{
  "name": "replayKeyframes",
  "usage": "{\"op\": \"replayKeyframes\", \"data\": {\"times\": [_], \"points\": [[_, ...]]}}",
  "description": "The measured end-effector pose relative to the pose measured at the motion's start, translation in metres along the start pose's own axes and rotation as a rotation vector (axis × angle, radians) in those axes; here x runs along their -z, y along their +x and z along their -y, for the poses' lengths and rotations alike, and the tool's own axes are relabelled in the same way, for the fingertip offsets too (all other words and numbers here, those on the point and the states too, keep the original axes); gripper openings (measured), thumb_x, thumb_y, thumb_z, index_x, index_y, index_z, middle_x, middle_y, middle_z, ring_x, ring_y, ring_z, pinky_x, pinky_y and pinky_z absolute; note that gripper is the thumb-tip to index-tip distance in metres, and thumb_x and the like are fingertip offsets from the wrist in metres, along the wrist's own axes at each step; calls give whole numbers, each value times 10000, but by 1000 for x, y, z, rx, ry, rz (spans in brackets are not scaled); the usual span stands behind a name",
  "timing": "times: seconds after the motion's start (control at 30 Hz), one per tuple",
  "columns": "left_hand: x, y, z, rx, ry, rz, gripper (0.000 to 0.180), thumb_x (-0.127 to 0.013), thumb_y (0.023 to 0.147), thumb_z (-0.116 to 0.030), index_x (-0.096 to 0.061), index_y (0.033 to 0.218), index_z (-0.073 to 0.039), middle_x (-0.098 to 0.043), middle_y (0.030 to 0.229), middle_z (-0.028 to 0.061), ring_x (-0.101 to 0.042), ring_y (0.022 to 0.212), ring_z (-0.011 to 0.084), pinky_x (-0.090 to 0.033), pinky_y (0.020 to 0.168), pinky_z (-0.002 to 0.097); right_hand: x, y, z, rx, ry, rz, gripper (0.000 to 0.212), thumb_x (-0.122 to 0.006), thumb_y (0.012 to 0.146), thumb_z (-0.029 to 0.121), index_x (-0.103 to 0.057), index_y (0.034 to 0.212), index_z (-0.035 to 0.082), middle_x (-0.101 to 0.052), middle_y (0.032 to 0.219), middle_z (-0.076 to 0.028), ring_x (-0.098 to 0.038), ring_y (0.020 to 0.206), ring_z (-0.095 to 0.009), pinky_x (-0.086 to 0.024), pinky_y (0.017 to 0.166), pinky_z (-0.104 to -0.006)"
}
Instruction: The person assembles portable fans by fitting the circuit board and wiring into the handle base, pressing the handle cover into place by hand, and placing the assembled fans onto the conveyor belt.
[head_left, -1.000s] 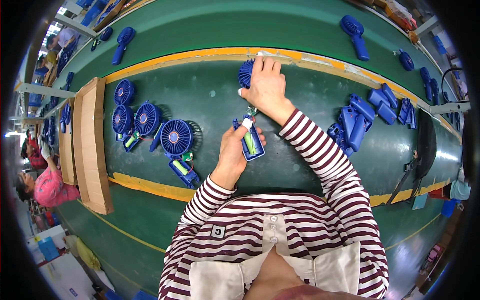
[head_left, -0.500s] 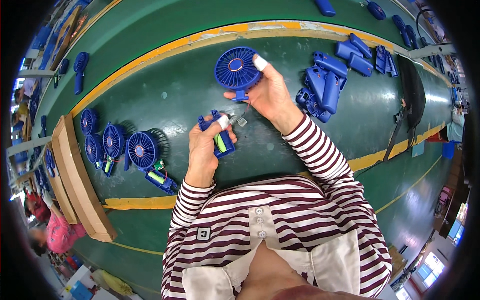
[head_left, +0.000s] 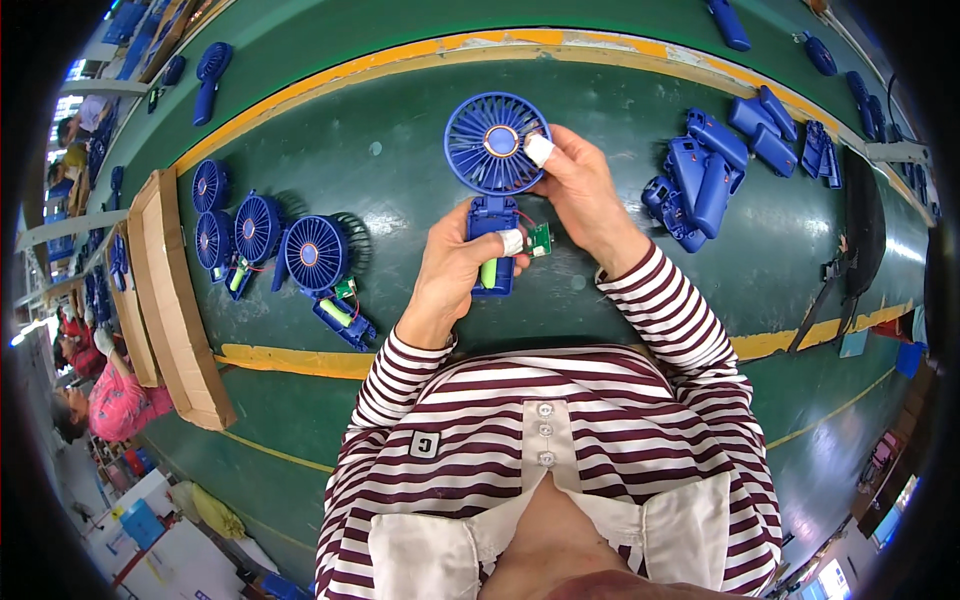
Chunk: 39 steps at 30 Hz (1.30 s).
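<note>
My right hand point(head_left: 588, 190) grips the round blue fan head point(head_left: 497, 150) by its right edge, a white-wrapped thumb lying over the grille. Below it, my left hand point(head_left: 452, 262) is closed round a blue handle housing point(head_left: 492, 284), its wrapped thumb pressing near the top. The neck of the fan head meets the upper end of the housing; whether it is seated I cannot tell. A yellow-green battery point(head_left: 488, 272) lies inside the housing. Beside the left thumb, a small green circuit board point(head_left: 540, 240) hangs out on thin red wires.
Several blue fans with exposed batteries point(head_left: 316, 254) lie on the green table at left, beside a long cardboard tray point(head_left: 178, 310). Blue housing parts point(head_left: 705, 175) are piled at right, near a black strap-like item point(head_left: 862, 225). A person in pink point(head_left: 122, 400) sits at far left.
My two hands have come together. The fan head's neck now meets the handle housing, which has turned upright. The circuit board shows at its right side. The whole view has shifted slightly.
</note>
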<state>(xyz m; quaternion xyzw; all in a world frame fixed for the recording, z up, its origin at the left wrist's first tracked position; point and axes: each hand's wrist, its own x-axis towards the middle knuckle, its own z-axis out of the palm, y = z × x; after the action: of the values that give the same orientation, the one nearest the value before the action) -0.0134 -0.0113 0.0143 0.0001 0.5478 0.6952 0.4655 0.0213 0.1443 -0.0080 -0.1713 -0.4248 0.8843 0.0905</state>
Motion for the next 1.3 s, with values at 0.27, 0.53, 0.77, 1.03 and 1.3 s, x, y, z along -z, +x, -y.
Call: {"op": "replayKeyframes", "data": {"times": [0.27, 0.53, 0.77, 1.03, 1.3], "points": [[4, 4, 6, -273, 258, -90, 204, -526, 890, -156, -561, 959, 33, -634, 774, 89, -584, 621, 105, -488, 559, 231, -1, 1, -2, -21, -97, 11, 350, -536, 878, 190, -486, 1144, -33, -591, 1000, -72, -588, 850, -127, -495, 728, -264], [17, 7, -14, -135, -200, -153, 240, -536, 884, -244, -545, 866, -5, -610, 723, 105, -593, 555, 162, -506, 497, 279, -6, -30, -8, 1052, -1283, 121, 288, -676, 626, 68, -572, 888, 8, -547, 1024, -137, -549, 915, -287, -403, 864, -462], [10, 4, -6, 27, -117, -161, 169, -421, 886, -83, -536, 913, 38, -605, 772, 123, -613, 584, 201, -520, 469, 308, -25, -14, -4, 1089, -1336, 316, 256, -640, 574, 35, -568, 820, 41, -538, 910, -54, -528, 873, -229, -365, 868, -420], [18, 4, -12, 165, -9, 5, 188, -415, 893, -74, -536, 910, 70, -606, 721, 164, -619, 559, 218, -525, 470, 304, -28, -8, 18, 825, -1295, 538, 257, -643, 567, 10, -565, 811, 14, -553, 893, -67, -518, 881, -255, -367, 859, -392], [17, 5, -8, 181, -47, 27, 204, -417, 901, -88, -531, 932, 79, -610, 731, 175, -620, 561, 229, -528, 473, 301, -28, -10, 23, 745, -1317, 550, 191, -617, 582, -3, -584, 770, 4, -570, 862, -66, -531, 855, -250, -386, 845, -389]]}}
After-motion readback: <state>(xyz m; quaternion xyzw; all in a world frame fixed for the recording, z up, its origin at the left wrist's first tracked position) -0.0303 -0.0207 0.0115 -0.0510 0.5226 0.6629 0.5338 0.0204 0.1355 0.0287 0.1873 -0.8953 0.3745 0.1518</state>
